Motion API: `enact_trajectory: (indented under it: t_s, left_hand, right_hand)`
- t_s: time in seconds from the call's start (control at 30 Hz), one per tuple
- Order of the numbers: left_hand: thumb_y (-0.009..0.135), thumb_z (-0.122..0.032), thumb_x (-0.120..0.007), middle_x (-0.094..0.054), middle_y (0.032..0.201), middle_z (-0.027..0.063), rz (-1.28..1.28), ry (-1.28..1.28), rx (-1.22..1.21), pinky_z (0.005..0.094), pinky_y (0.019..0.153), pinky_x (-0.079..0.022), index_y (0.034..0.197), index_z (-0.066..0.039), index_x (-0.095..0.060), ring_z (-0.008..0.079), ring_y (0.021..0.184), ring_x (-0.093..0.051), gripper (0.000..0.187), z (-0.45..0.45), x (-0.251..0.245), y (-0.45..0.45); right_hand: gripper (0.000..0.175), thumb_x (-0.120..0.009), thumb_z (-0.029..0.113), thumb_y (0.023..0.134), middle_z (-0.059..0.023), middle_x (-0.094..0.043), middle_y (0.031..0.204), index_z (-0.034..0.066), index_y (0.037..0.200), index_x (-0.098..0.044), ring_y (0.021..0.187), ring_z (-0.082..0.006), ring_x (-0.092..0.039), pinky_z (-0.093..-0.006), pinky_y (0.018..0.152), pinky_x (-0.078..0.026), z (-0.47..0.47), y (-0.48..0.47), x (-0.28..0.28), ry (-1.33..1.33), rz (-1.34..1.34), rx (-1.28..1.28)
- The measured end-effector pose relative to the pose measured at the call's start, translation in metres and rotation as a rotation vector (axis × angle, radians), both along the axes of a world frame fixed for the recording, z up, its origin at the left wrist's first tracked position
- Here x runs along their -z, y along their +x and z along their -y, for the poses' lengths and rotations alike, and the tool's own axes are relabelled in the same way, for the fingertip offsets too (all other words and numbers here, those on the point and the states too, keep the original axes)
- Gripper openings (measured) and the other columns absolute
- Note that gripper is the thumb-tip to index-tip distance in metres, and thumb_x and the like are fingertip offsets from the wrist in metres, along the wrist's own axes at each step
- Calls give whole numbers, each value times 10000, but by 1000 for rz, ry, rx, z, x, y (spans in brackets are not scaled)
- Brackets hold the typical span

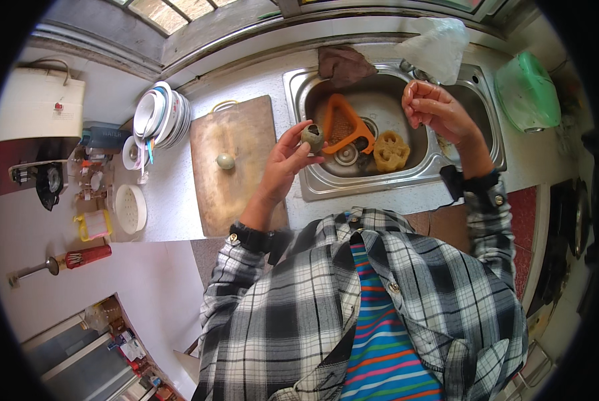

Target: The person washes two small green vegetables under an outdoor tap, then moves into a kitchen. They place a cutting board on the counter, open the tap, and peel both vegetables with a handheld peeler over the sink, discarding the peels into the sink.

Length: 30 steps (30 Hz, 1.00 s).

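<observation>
A grey-green egg (312, 138) is held in my left hand (290, 156), between thumb and fingers, at the sink's left rim. Its shell is broken at the top, and a dark inside shows through the hole. My right hand (437, 109) is raised over the divider between the two sink bowls, its fingers curled towards the thumb. Whether a small piece sits between those fingers cannot be made out. Just above that hand hangs a whitish plastic bag (437, 47). A second, whole-looking egg (225, 161) lies on the wooden cutting board (239, 200) to the left.
Inside the steel sink (324, 188) are an orange triangular strainer (335, 113) and a loofah slice (391, 151). A brown cloth (344, 65) drapes over its back rim. Stacked bowls and plates (156, 115) stand left; a green plastic container (527, 92) stands right.
</observation>
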<state>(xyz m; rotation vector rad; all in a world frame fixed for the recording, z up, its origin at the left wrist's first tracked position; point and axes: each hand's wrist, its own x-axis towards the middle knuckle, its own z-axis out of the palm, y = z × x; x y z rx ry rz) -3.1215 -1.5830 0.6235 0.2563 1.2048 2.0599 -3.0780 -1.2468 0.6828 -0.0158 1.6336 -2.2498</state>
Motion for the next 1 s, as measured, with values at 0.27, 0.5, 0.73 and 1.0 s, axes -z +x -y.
enact_trajectory:
  t_s: [0.27,0.5,0.73,1.0]
  left_hand:
    - [922,-146,-507,-498,1236,90,78,-16,13,344,900,-477,1352,-66,-354,205,1101,-533,463,-4,5,3]
    - [912,-149,-534,-500,1214,91,55,15,28,326,914,-466,1335,-55,-364,202,1109,-525,466,-14,18,2]
    - [898,-135,-559,-505,1206,86,25,24,40,320,912,-461,1318,-48,-379,186,1100,-521,465,-15,15,5]
    - [871,-119,-596,-524,1144,62,-42,32,59,287,892,-461,1289,-59,-406,147,1055,-525,462,-21,18,2]
  right_hand:
    - [189,-580,81,777,-68,-627,857,71,963,-613,703,-201,-630,-320,603,-485,25,16,153,747,232,83]
    - [209,-469,-3,819,-11,-551,792,42,992,-577,628,-71,-543,-199,543,-423,29,-9,54,452,89,-73]
    - [173,-508,71,844,-39,-601,807,46,989,-598,643,-114,-555,-225,610,-459,43,15,91,161,182,103]
    - [226,-564,171,880,-33,-631,870,44,1064,-594,793,-82,-587,-229,653,-473,61,19,60,737,133,29]
